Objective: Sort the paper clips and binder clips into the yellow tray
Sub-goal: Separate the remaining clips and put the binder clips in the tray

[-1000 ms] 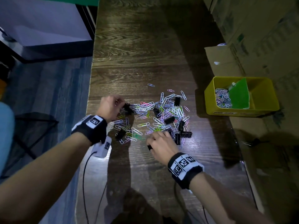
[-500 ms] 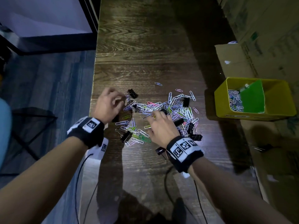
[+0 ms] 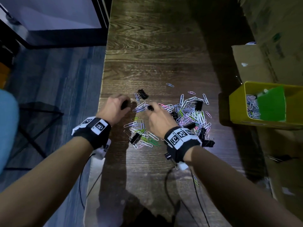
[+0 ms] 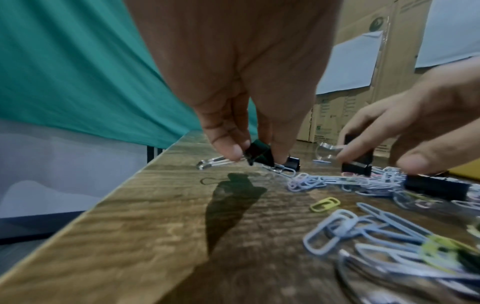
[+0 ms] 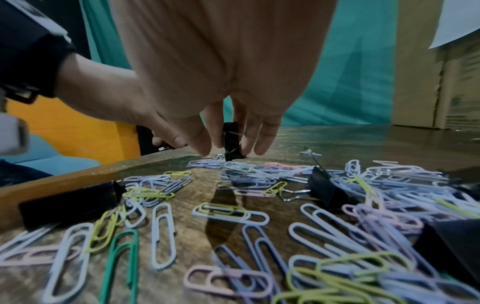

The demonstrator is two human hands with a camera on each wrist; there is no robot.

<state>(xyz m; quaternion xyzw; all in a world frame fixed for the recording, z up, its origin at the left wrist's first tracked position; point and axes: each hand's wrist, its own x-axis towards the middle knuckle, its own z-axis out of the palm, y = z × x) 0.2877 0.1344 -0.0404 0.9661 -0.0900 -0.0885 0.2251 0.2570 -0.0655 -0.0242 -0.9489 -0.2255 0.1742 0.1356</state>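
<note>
Clips [image 3: 188, 112] litter dark wooden table [image 3: 155, 54].

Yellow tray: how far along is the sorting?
Done: the yellow tray holds some paper clips left of its green divider.
In hand: left hand and right hand each pinch a black binder clip.
Left: the mixed pile on the table.

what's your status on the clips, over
Left hand pinches a binder clip; right hand pinches another. Pile on table; yellow tray holds only paper clips. Path clear.
</note>
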